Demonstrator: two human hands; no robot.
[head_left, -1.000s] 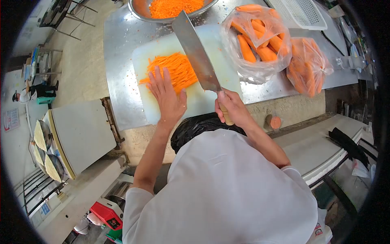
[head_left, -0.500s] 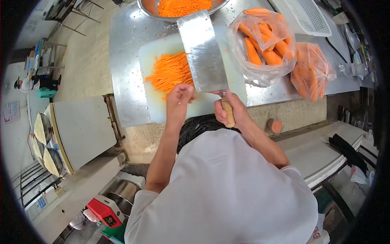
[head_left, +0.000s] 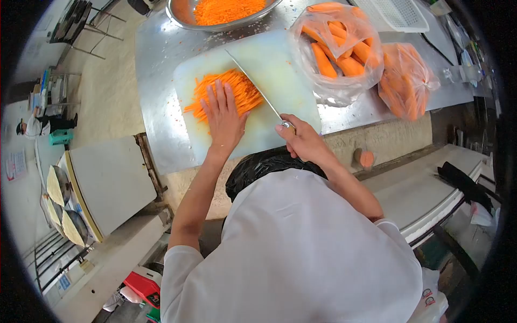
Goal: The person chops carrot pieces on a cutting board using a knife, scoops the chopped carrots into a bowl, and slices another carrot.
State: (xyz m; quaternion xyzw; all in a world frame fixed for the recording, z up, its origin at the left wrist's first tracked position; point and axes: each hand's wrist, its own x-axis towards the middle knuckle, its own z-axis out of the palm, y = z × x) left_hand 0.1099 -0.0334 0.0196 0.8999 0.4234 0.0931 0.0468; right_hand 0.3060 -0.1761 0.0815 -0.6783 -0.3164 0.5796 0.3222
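A pile of thin carrot strips [head_left: 245, 90] lies on the white cutting board [head_left: 280, 59]. My left hand [head_left: 224, 116] rests on the pile's near side with its fingers stretched out flat. Wrapped round the handle of a cleaver [head_left: 253, 82] is my right hand [head_left: 302, 138]. The cleaver's blade stands edge-down at the right side of the strips, seen nearly edge-on, and slants from the handle toward the far left. My right hand hides most of the wooden handle.
Behind the board stands a metal bowl [head_left: 186, 22] of shredded carrot. An open plastic bag of whole carrots [head_left: 336, 59] and a tied one [head_left: 406, 83] lie to the right, near a white plastic basket [head_left: 401, 16]. A person [head_left: 37, 125] is far off at left.
My left hand has opened from a pinch and spread flat on the carrot strips. The cleaver has turned from broad side up to edge-down beside the pile.
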